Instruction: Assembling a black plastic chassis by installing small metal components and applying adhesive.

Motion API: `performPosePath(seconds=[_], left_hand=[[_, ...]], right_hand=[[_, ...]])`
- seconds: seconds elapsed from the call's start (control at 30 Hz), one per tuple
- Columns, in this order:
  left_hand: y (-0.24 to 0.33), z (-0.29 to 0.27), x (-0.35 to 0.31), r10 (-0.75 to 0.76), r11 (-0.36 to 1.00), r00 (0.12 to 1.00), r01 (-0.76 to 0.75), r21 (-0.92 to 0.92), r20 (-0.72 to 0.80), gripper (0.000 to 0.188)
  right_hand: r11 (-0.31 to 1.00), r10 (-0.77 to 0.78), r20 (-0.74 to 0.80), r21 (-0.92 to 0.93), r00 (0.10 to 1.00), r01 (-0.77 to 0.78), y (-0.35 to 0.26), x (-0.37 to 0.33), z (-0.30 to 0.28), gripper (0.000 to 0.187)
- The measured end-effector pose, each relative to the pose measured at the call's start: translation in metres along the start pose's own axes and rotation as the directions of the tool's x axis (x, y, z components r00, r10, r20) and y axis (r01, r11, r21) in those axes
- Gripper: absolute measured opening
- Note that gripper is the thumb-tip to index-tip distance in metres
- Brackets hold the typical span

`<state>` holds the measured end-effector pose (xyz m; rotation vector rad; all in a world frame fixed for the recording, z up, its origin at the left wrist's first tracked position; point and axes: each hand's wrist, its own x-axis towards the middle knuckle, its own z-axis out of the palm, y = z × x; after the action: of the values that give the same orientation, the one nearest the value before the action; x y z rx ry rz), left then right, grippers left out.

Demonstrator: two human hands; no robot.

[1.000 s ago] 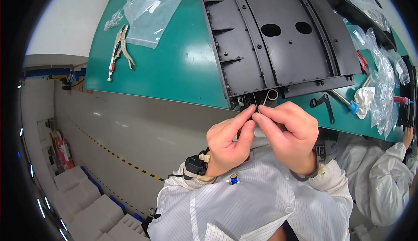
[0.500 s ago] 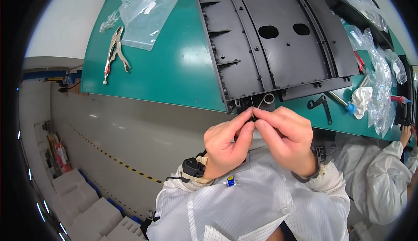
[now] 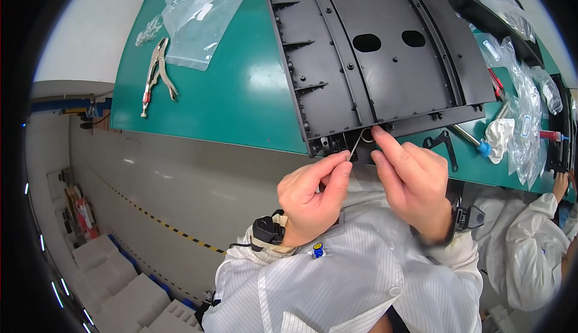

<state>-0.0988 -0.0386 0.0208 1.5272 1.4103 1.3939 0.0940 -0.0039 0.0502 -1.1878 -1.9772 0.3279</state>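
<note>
My left hand (image 3: 313,191) pinches a thin wire spring (image 3: 356,142) at the black panel (image 3: 385,62) lower edge, centre frame; right hand (image 3: 409,179) fingertip presses beside it. Spring looks not yet seated.

At the near edge of the green bench (image 3: 241,98) lies a large black ribbed panel (image 3: 373,50). The left hand (image 3: 313,197) pinches a thin wire spring (image 3: 356,142) between thumb and forefinger, its upper end at the panel's near edge. The right hand (image 3: 412,185) presses a fingertip against that same edge, just beside the wire. Locking pliers (image 3: 156,74) and clear plastic bags (image 3: 201,14) lie well apart at left.
</note>
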Motion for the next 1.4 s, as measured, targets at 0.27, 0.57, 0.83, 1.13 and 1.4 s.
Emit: performPosePath(seconds=[0.27,0.57,0.83,1.13,1.4], left_hand=[[0.003,0.002,0.001,0.012,1.000,1.000,-0.011,0.024,-0.020,0.014],[-0.001,0.003,0.003,0.079,0.994,0.997,-0.079,0.074,-0.007,0.015],[-0.002,-0.001,0.004,0.154,0.985,0.987,-0.150,0.088,-0.051,0.013],[0.006,-0.001,0.008,0.160,0.977,0.986,-0.152,0.150,-0.044,0.015],[0.010,0.012,0.019,0.280,0.955,0.951,-0.263,0.134,-0.132,0.015]], right_hand=[[0.966,-0.155,0.046,-0.201,0.987,0.161,0.002,0.007,-0.006,0.053],[0.981,-0.133,-0.004,-0.143,0.991,0.131,0.002,0.000,0.000,0.052],[0.887,0.433,-0.234,0.282,0.871,-0.365,0.019,-0.035,-0.004,0.011],[0.831,0.501,-0.080,0.324,0.862,-0.452,0.029,-0.025,-0.005,0.008],[0.861,0.494,-0.071,0.181,0.867,-0.476,0.031,-0.020,-0.004,0.012]])
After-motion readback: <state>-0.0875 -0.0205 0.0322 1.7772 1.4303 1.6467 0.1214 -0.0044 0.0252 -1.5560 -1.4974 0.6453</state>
